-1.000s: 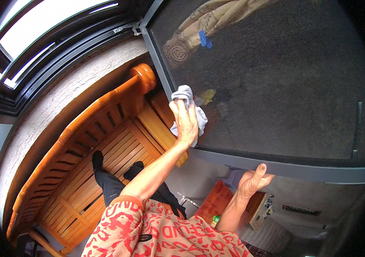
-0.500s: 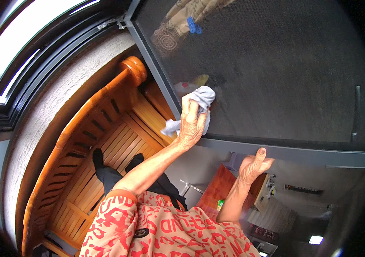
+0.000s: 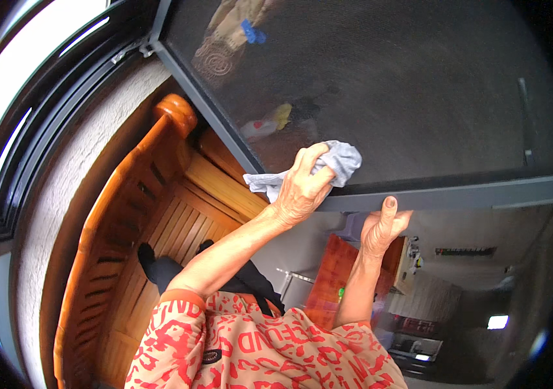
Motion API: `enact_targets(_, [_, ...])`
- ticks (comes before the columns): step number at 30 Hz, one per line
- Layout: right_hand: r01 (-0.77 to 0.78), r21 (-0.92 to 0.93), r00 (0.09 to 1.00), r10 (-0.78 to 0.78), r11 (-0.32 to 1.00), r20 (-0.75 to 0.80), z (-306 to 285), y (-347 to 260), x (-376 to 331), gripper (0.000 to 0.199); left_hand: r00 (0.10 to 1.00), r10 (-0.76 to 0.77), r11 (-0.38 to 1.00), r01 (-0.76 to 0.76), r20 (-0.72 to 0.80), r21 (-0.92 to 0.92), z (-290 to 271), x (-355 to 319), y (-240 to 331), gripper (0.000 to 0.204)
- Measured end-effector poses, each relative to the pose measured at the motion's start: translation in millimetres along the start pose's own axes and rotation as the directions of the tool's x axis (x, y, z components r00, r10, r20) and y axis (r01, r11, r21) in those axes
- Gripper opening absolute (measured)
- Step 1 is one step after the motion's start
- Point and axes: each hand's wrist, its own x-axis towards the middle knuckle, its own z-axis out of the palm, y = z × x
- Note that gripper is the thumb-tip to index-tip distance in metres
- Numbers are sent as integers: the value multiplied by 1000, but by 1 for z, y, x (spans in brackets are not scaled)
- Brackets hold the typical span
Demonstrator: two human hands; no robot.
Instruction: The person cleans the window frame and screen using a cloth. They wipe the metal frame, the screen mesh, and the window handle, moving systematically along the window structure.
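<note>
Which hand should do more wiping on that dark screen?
Probably the left hand: it grips the grey cloth against the screen. The right hand only steadies the frame edge.

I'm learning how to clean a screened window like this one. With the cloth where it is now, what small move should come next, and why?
Probably slide the grey cloth sideways along the lower edge of the dark mesh screen. The left hand presses it right where the mesh meets the grey frame bar, while the right hand grips that bar from below, steadying it.
</note>
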Motion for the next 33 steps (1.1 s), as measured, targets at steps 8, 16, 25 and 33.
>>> enact_targets(8, [23,11,996,-24,1000,81,-16,11,20,62,982,105,970,-136,159,203,-12,-30,-34,31])
enact_targets(16, [-61,43,995,57,997,79,-26,34,54,60,941,-225,928,128,253,349,-39,-63,-71,35])
enact_targets(25, [-57,39,997,54,998,61,-17,36,55,54,971,-158,976,125,179,181,-12,-45,-76,37])
enact_targets(33, [-123,74,992,123,990,9,-28,42,52,30,917,-264,892,115,298,437,-12,-58,-85,35])
